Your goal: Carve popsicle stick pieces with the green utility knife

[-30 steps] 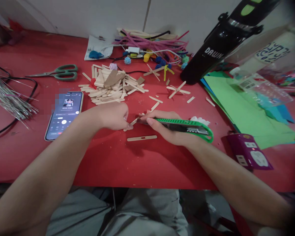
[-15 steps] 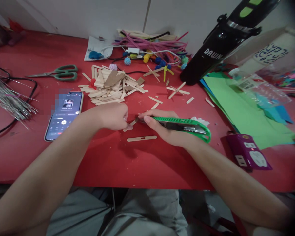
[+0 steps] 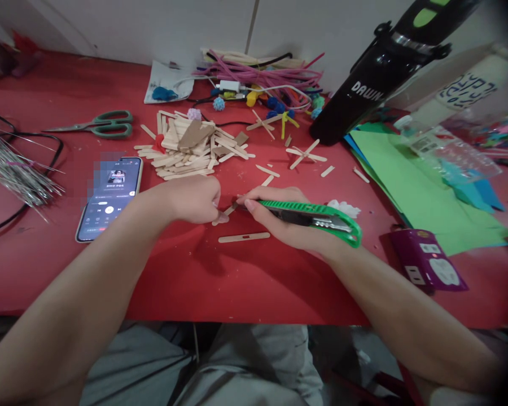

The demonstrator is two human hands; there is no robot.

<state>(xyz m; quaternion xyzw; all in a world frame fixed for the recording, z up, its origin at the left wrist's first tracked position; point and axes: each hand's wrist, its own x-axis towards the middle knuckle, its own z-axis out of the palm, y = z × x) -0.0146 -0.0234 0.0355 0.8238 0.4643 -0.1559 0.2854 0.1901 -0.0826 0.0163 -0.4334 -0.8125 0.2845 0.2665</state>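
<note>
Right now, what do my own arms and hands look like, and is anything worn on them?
Your left forearm and right forearm are bare, narrowing toward the wrists, with no watch or bracelet visible. Your left hand and right hand are ungloved, with no visible rings. I can't tell whether the pale grey patch near the bottom right is a sleeve.

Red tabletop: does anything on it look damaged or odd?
Yes: the lone craft stick nearest the camera has a gap in its middle, as if cut out, red showing through; a short stick fragment lies apart from the craft-stick pile.
</note>
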